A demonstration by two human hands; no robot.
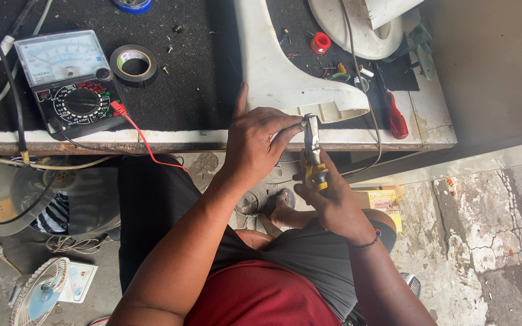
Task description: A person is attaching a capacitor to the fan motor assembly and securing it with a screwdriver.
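**Pliers held at bench edge**

Head view. R hand (333, 202) closed round yellow-handled pliers (313, 151), jaws up, just below white plastic housing (285, 72) on bench (430, 130). L hand (255, 142) fingertips pinched at plier jaws; what they pinch is too small to tell. Nearby: 1 analogue multimeter (70, 81), 1 black tape roll (133, 63), 1 red screwdriver (394, 115).

Even, soft daylight, brightest at three o'clock on the pale concrete floor (490, 229), which looks slightly washed out. The black mat on the worktop (170, 84) stays dark. Shadows are faint. Focus is sharp throughout, with mild wide-angle bending at the edges.
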